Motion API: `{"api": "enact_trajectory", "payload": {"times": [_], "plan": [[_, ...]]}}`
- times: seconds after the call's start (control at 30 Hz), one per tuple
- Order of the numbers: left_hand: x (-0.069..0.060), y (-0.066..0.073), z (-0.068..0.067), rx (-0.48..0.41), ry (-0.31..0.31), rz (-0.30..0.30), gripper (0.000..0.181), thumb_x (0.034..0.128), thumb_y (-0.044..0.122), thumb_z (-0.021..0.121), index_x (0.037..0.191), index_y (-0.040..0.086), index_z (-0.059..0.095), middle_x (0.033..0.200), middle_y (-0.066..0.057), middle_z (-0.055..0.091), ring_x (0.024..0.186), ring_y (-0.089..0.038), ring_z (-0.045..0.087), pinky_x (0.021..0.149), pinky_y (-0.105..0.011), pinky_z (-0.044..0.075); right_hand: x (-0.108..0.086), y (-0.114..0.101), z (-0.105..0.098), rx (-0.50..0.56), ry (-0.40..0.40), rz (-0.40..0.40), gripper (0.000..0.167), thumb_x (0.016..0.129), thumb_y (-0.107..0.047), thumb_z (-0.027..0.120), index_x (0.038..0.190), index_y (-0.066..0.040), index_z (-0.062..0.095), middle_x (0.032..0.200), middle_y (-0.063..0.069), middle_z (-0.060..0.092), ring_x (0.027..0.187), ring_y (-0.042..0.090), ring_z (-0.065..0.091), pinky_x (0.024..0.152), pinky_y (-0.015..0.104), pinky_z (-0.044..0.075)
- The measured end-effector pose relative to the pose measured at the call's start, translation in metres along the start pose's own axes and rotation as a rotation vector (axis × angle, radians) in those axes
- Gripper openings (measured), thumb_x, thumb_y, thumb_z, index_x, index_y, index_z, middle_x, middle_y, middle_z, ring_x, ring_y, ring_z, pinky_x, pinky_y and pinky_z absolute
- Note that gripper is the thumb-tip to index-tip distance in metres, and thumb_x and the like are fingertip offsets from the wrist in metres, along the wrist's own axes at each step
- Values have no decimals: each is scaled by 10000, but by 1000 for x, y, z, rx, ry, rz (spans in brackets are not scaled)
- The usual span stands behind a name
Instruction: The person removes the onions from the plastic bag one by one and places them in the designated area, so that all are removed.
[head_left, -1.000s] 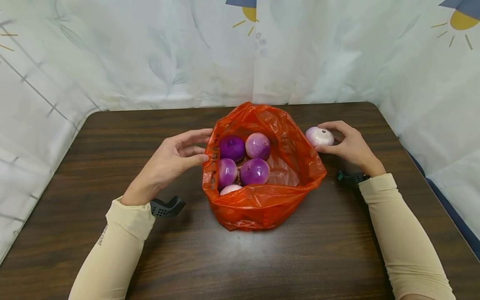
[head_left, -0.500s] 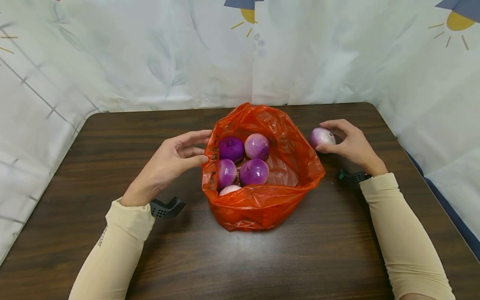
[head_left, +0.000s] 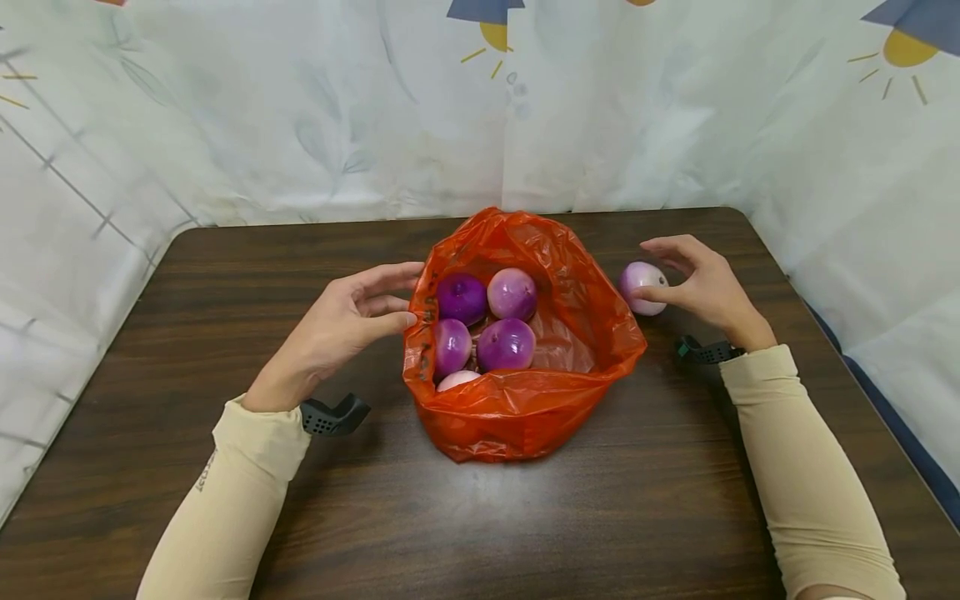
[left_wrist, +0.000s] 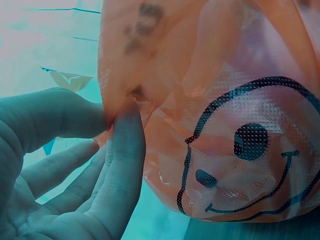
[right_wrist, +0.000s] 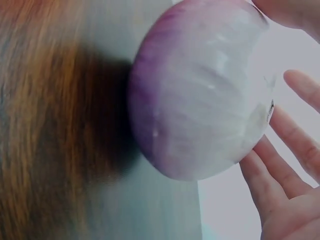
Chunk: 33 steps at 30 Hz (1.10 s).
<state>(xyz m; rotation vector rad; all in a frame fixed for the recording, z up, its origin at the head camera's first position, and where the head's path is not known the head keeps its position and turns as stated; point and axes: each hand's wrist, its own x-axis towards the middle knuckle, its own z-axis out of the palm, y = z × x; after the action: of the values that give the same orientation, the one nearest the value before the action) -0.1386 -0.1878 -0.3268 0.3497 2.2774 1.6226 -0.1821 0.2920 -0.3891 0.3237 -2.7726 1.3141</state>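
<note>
An orange-red plastic bag (head_left: 517,417) stands with its mouth wide on the dark wooden table. Inside it lie several purple onions (head_left: 506,344), with a paler one partly hidden by the front rim. My left hand (head_left: 337,321) pinches the bag's left rim between thumb and finger; the left wrist view shows the thin plastic (left_wrist: 145,110) gathered there. Right of the bag, a white-and-purple onion (head_left: 641,275) appears to rest on the table. My right hand (head_left: 701,287) is around its right side, thumb over its front, fingers spread loosely and the forefinger apart from it.
The wooden table (head_left: 525,533) has rounded far corners. Behind and beside it hang white printed curtains (head_left: 375,125). Both wrists wear black bands, the left one (head_left: 335,415) close to the tabletop.
My right hand's grip on the onion has loosened, its forefinger lifting away. The onion has turned and shifted slightly right and toward me. My left hand keeps its pinch on the bag.
</note>
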Motion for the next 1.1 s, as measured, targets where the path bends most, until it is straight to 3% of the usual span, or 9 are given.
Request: {"api": "enact_trajectory", "payload": {"times": [0.23, 0.47, 0.53, 0.67, 0.87, 1.1], "plan": [[0, -1, 0, 1, 2, -1, 578, 954, 126, 739, 1485, 258, 552, 1463, -16, 592, 1119, -146, 711, 935, -265, 579, 0, -8, -1, -15, 12, -17, 652, 841, -260, 881, 1426, -244, 594, 1427, 45, 571, 1348, 261, 542, 1139, 190, 449], [-1, 0, -1, -8, 0, -4, 578, 957, 121, 733, 1489, 254, 547, 1474, -9, 585, 1129, -130, 710, 938, -265, 576, -3, -24, -3, -23, 41, -52, 635, 846, -239, 875, 1419, -261, 602, 1347, -59, 582, 1207, -24, 555, 1060, 72, 442], [-2, 1, -1, -8, -1, -1, 576, 957, 123, 734, 1487, 253, 549, 1470, -10, 589, 1129, -129, 711, 940, -266, 575, -4, -30, -3, -18, 50, -68, 633, 841, -223, 879, 1413, -256, 608, 1335, -79, 583, 1198, -47, 551, 1065, 79, 444], [-3, 2, 0, -2, -4, 6, 569, 956, 139, 742, 1480, 261, 557, 1454, -9, 601, 1127, -139, 714, 948, -267, 569, -7, -45, -2, -19, 60, -120, 627, 828, -162, 885, 1395, -228, 627, 1308, -103, 592, 1201, -49, 565, 1066, 80, 444], [-4, 4, 0, 0, -18, 15, 558, 952, 164, 754, 1468, 271, 571, 1444, 0, 609, 1145, -166, 706, 959, -265, 565, -15, -74, 5, -24, 75, -242, 625, 780, -62, 902, 1345, -188, 665, 1291, -39, 631, 1161, -51, 603, 1018, 49, 452], [-4, 6, 0, -7, -21, 22, 575, 955, 116, 739, 1487, 234, 555, 1465, -14, 596, 1129, -159, 705, 928, -259, 585, -25, -105, 21, -98, 18, -399, 651, 711, -86, 952, 1300, -189, 693, 1289, -15, 661, 1155, 29, 616, 1019, 74, 465]]}}
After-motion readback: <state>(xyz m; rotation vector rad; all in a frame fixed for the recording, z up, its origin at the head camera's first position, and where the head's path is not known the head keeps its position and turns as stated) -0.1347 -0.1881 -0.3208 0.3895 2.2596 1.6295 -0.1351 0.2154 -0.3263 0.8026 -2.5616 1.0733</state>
